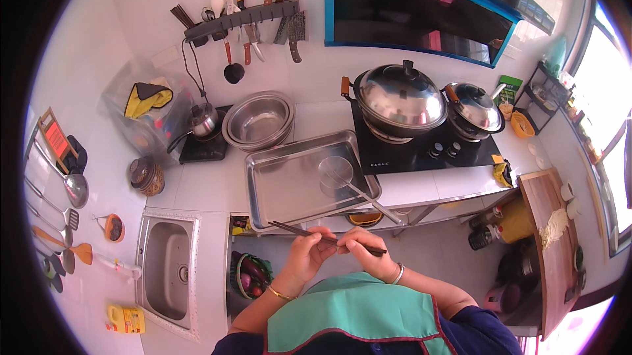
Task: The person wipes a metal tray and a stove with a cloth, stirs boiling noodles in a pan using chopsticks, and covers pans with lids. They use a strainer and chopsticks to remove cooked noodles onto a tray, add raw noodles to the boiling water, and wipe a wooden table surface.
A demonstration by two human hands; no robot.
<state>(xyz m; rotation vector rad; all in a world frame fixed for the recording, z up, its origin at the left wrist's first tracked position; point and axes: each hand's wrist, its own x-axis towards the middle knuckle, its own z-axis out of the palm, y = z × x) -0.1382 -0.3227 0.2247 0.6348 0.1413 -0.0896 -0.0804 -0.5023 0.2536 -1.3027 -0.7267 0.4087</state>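
Both hands sit close together at the front edge of the desk (217,187), low centre of the view. Left hand (308,253) and right hand (364,248) each pinch a pair of dark chopsticks (324,238), fingers curled shut round them. The chopsticks lie nearly level, their left tips poking out past the left hand and over the near rim of the steel tray (263,187); the right end shows just beyond the right hand.

Tray lies flat on the desk just ahead of the hands, mostly bare inside. A wire skimmer (337,172) rests in its right part, and its long handle runs out over the tray's near right corner toward the desk edge.

Behind the tray: stacked steel bowls (259,120). To its right, touching or nearly so, the black hob (421,151) with a lidded wok (400,98) and a smaller lidded pot (475,110). Sink (168,268) sits well left of the hands. Open floor shows below the desk to the right of the hands.
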